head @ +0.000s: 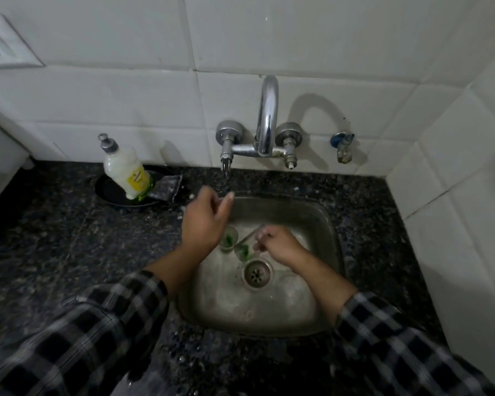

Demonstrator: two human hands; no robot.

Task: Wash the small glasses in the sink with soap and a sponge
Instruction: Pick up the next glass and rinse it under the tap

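Head view, dim light. Steel sink (pixel 323 224) is set in a dark speckled worktop (pixel 69 238), with the drain (pixel 257 273) near basin centre.

Glasses: both are in the basin, at about 11 o'clock of the drain.
- upright glass (pixel 229 234): stands on the basin floor with green bits inside. Its left side is hidden by the left wrist.
- tilted glass (pixel 245 247): just right of the upright one; can't tell whether they touch. It leans, with a green scrap at its low end.

Hands:
- right hand (pixel 280 244): down in the basin at 1 o'clock of the drain. The fingers are curled onto the tilted glass and pinch its upper end. Exact grip is blurred.
- left hand (pixel 205 221): over the sink rim at 10 o'clock, fingers loose and slightly spread, holding nothing. The thumb points toward 12 o'clock, at the tap.

Rest:
- tap (pixel 266 118): chrome, mounted on the white wall tiles (pixel 112 95) at 12 o'clock of the sink.
- blue valve (pixel 342 144): on the wall at 1 o'clock of the sink.
- soap bottle (pixel 123 170): on the worktop at 10 o'clock of the sink, upright in a dark round dish (pixel 109 192).
- sponge (pixel 166 187): dark, propped on the dish's right edge just beside the bottle, apart from both hands.
- checked sleeves (pixel 97 324): enter from 7 and 5 o'clock of the frame.
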